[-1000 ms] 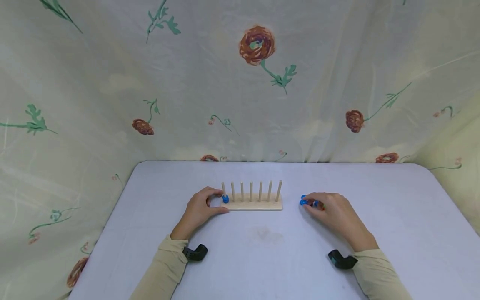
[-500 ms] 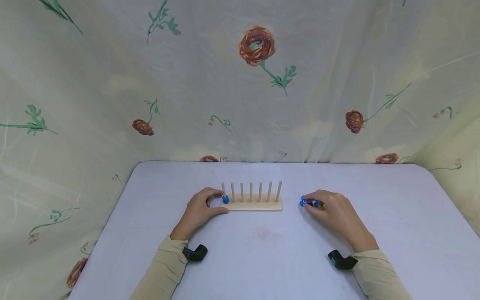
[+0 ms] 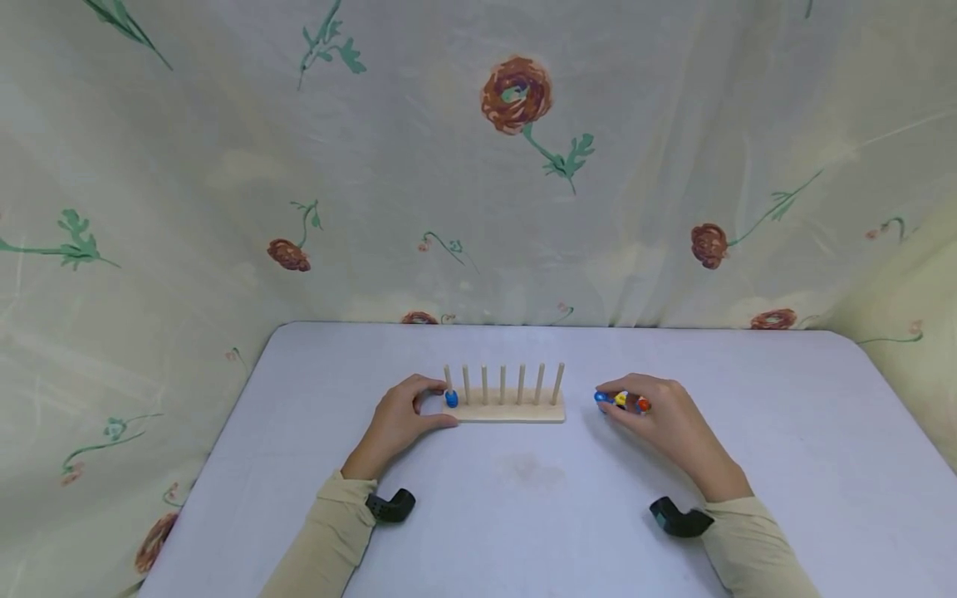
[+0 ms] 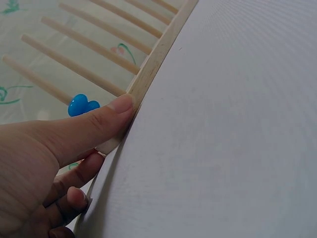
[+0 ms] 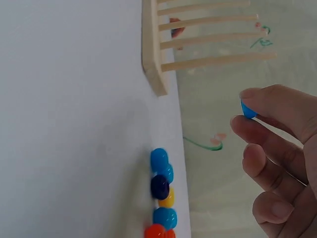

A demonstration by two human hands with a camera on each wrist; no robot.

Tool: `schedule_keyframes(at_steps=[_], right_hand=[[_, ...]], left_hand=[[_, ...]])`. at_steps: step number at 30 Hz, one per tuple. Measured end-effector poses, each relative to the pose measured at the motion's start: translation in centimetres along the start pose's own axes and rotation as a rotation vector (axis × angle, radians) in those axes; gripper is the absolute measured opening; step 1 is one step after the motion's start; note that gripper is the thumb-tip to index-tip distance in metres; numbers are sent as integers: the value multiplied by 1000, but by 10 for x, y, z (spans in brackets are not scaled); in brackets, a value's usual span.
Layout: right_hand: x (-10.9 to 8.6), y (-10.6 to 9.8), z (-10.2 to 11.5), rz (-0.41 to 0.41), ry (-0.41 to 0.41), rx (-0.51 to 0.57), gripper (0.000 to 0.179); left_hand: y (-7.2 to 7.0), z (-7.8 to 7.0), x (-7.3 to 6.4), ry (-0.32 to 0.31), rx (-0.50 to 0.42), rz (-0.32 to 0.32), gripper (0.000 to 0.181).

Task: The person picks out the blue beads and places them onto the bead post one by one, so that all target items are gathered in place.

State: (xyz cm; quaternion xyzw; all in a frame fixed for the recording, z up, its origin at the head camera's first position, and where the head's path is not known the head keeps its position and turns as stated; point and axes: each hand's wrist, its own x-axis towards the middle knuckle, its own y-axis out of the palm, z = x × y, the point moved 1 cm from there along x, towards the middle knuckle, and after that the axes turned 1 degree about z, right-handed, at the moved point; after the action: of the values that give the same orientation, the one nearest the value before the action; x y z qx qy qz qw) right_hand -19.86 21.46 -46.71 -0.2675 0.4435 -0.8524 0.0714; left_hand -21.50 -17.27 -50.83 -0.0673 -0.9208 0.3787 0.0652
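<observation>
A wooden peg board [image 3: 516, 412] with a row of several upright pegs stands near the middle of the table. One blue bead [image 3: 452, 399] sits low on its leftmost peg. My left hand [image 3: 399, 419] grips the board's left end between thumb and fingers; in the left wrist view the thumb lies along the board's front edge. To the right of the board, my right hand [image 3: 669, 419] is raised over loose beads. Its thumb and index finger pinch a small blue bead [image 5: 247, 110], mostly covered by the fingertips.
Several loose beads lie under the right hand, among them a blue bead [image 5: 159, 159], a dark blue bead [image 5: 160, 187], a yellow bead [image 5: 166, 198] and a red bead [image 5: 155, 232]. A floral curtain [image 3: 374, 166] hangs behind the white table [image 3: 523, 531].
My right hand has lifted slightly from the loose beads, so yellow and red ones now show beneath it. My left hand keeps its grip on the board, which stays in place.
</observation>
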Motion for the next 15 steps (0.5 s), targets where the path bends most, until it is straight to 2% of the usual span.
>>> schedule_keyframes(at_steps=[15], right_hand=[[27,-5,29,-88,-44,93,21]], left_hand=[[0,-1,-1,-3,2,-2,54]])
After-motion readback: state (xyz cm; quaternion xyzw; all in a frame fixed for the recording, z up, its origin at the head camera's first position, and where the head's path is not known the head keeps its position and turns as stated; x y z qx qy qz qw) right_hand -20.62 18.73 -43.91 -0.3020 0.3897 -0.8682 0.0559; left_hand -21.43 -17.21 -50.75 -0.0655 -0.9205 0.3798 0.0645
